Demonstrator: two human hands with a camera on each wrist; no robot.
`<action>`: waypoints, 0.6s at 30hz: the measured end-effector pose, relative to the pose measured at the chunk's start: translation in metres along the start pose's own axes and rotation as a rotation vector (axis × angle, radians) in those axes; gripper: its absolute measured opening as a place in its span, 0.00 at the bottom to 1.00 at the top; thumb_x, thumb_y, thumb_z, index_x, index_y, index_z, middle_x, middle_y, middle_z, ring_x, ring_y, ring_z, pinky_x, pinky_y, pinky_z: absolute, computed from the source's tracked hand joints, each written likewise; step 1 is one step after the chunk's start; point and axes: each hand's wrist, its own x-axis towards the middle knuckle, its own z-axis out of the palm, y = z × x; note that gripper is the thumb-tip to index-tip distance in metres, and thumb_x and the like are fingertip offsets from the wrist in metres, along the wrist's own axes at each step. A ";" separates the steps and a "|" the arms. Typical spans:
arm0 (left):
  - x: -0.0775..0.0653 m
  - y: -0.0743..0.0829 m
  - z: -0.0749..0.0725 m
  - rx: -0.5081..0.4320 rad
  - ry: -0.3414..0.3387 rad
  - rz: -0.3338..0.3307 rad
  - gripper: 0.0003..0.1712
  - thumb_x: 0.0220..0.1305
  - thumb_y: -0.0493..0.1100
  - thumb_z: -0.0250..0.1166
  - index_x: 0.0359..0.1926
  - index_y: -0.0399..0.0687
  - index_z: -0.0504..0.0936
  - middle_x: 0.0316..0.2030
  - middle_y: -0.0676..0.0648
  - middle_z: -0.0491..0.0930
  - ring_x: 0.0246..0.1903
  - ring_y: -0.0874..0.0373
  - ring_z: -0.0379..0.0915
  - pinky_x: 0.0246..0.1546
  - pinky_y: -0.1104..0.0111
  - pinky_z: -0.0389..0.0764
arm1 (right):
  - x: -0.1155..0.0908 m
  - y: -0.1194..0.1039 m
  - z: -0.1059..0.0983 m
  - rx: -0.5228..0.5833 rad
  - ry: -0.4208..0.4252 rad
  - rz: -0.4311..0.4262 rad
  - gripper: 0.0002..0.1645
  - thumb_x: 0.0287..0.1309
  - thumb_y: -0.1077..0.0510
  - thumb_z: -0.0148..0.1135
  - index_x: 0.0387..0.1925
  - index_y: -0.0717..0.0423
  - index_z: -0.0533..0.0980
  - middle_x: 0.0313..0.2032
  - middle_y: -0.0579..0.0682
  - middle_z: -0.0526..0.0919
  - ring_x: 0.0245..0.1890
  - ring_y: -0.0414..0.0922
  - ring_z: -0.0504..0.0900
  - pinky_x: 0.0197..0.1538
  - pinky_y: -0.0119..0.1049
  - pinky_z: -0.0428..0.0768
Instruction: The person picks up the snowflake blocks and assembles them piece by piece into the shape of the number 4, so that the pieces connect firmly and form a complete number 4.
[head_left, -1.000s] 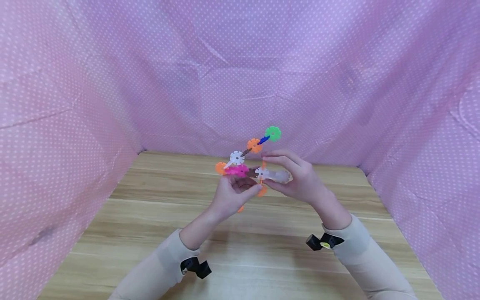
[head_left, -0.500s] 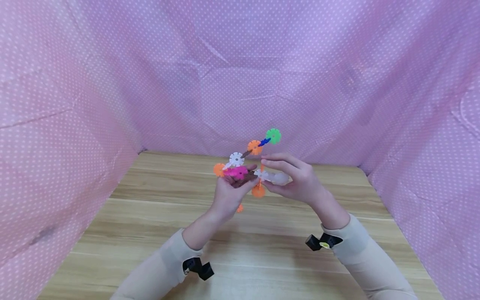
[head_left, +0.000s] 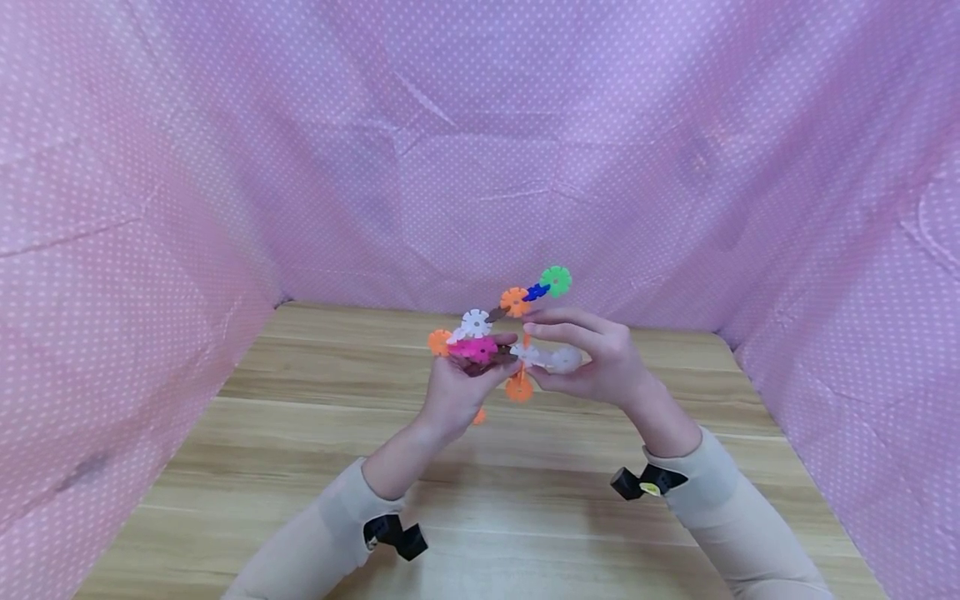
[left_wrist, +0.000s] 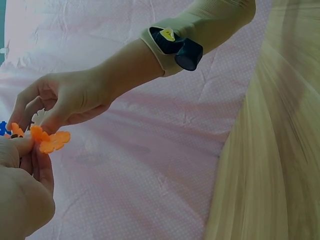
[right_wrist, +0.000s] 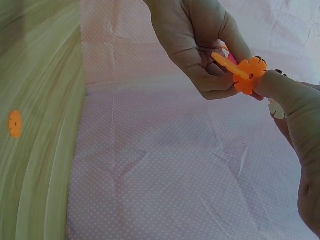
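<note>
A chain of interlocking snowflake discs is held up over the table between both hands. Its upper arm climbs to the right through a white disc [head_left: 476, 323], an orange disc [head_left: 515, 302] and a blue disc [head_left: 536, 292] to a green disc [head_left: 556, 281]. My left hand [head_left: 456, 398] grips the lower row by a pink disc [head_left: 480, 349] and a brown one, partly covered by its fingers. My right hand [head_left: 592, 354] pinches the row's right end, where clear discs [head_left: 564, 360] meet orange ones. Another orange disc [left_wrist: 55, 142] juts out below the fingertips in the left wrist view.
A loose orange disc [right_wrist: 15, 124] lies on the wooden table [head_left: 300, 500]; the head view shows it behind the left wrist. Pink dotted cloth [head_left: 480, 167] walls off the back and both sides. Each sleeve cuff carries a black camera [head_left: 396, 536].
The upper arm of the chain has dipped slightly, its green end moving down and a little right. Both hands keep their hold and have barely shifted.
</note>
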 end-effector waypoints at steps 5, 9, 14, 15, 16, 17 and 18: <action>0.000 0.001 0.000 0.009 -0.008 -0.002 0.21 0.64 0.24 0.69 0.58 0.23 0.81 0.54 0.38 0.89 0.47 0.63 0.88 0.54 0.67 0.92 | 0.000 0.001 -0.001 0.015 0.004 0.004 0.19 0.60 0.54 0.76 0.44 0.66 0.87 0.43 0.61 0.91 0.41 0.57 0.91 0.62 0.30 0.88; -0.001 0.001 0.001 -0.001 -0.011 0.007 0.22 0.63 0.23 0.70 0.58 0.22 0.80 0.54 0.36 0.89 0.47 0.63 0.88 0.53 0.67 0.92 | 0.001 0.001 -0.001 0.035 0.000 -0.016 0.19 0.60 0.54 0.76 0.45 0.66 0.87 0.42 0.62 0.90 0.41 0.57 0.91 0.63 0.31 0.88; 0.000 0.001 0.002 -0.026 -0.013 0.013 0.22 0.62 0.21 0.69 0.58 0.20 0.79 0.49 0.52 0.92 0.47 0.63 0.89 0.52 0.68 0.93 | 0.002 -0.001 -0.001 -0.011 0.005 -0.077 0.16 0.61 0.56 0.76 0.43 0.66 0.87 0.42 0.62 0.91 0.40 0.56 0.92 0.62 0.32 0.88; 0.000 0.002 0.002 -0.027 -0.011 0.011 0.22 0.62 0.21 0.69 0.58 0.19 0.79 0.49 0.54 0.92 0.46 0.64 0.89 0.52 0.68 0.93 | 0.002 -0.002 -0.001 -0.026 0.008 -0.096 0.16 0.61 0.57 0.75 0.43 0.66 0.88 0.42 0.62 0.91 0.40 0.56 0.92 0.61 0.32 0.89; 0.000 0.001 0.001 -0.024 -0.011 0.013 0.22 0.62 0.21 0.69 0.58 0.19 0.79 0.48 0.54 0.92 0.46 0.64 0.89 0.52 0.68 0.93 | 0.001 -0.002 0.000 -0.032 0.010 -0.111 0.15 0.61 0.57 0.75 0.43 0.66 0.88 0.42 0.62 0.91 0.40 0.56 0.92 0.61 0.33 0.89; 0.000 0.001 0.001 -0.020 -0.010 0.013 0.22 0.61 0.20 0.69 0.57 0.19 0.79 0.49 0.51 0.92 0.45 0.64 0.89 0.51 0.68 0.93 | 0.001 -0.003 0.000 -0.038 0.012 -0.122 0.15 0.61 0.58 0.75 0.44 0.66 0.88 0.42 0.62 0.91 0.40 0.56 0.92 0.60 0.33 0.90; 0.000 0.002 0.000 -0.013 -0.012 0.017 0.22 0.61 0.20 0.69 0.58 0.19 0.79 0.50 0.46 0.91 0.46 0.64 0.89 0.51 0.68 0.93 | 0.001 -0.003 0.000 -0.043 0.017 -0.129 0.14 0.61 0.58 0.75 0.44 0.66 0.88 0.42 0.62 0.91 0.40 0.56 0.92 0.60 0.33 0.90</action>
